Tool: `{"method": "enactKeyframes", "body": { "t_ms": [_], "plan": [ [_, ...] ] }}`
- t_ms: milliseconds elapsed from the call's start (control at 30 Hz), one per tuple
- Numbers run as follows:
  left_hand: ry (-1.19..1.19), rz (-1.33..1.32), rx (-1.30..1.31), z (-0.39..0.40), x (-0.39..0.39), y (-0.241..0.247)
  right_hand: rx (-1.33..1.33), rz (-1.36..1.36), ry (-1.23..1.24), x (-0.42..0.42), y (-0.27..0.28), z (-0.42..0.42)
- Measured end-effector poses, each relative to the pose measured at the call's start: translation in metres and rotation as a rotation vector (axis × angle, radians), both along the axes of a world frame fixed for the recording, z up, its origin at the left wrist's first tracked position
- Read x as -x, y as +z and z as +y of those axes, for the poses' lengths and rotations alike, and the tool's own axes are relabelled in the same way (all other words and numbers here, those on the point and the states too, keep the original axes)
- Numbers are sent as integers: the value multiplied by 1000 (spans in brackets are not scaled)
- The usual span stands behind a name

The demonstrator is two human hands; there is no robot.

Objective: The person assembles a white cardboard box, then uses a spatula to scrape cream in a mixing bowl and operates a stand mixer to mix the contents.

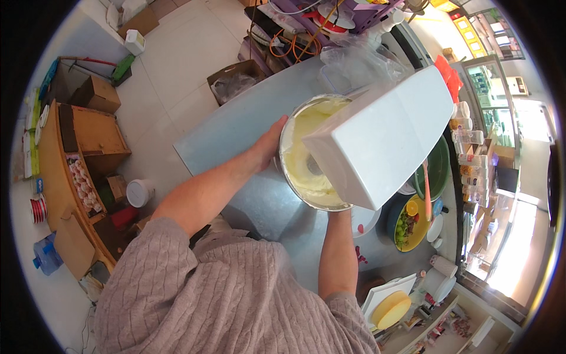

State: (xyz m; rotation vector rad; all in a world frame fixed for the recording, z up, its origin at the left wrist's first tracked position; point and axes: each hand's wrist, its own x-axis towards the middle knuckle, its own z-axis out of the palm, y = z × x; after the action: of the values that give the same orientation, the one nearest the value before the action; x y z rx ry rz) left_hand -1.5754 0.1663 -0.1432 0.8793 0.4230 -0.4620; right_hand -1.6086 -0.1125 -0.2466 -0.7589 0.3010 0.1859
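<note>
A metal mixing bowl [286, 170] holding pale yellow cream [305, 132] is under the white head of a stand mixer [389, 137], which covers its right part. My left hand [270, 144] lies against the bowl's left outer side, its fingers partly hidden behind the rim. My right forearm reaches up to the bowl's lower edge; of my right hand [339, 216] only the wrist end shows, the rest hidden beneath the bowl and the mixer head. Whether the right hand grips the bowl cannot be seen.
Right of the mixer are a green basin [437, 177], a pinkish spatula [427, 190] and a yellow bowl of fruit [415, 230]. A round sponge cake [391, 309] sits at lower right. Clear plastic bags [358, 62] lie behind on the metal table [221, 137]; a cardboard box [234, 71] stands beyond its edge.
</note>
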Motion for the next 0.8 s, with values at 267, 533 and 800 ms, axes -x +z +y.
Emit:
{"method": "enactKeyframes", "body": {
  "t_ms": [267, 533, 800],
  "plan": [
    [13, -13, 33, 0, 0, 0, 33, -17, -6, 2, 0, 0],
    [5, -35, -35, -1, 0, 4, 86, -8, -40, 5, 10, 6],
    [-37, -56, 54, 5, -1, -19, -90, -184, -6, -5, 41, 22]
  ]
}}
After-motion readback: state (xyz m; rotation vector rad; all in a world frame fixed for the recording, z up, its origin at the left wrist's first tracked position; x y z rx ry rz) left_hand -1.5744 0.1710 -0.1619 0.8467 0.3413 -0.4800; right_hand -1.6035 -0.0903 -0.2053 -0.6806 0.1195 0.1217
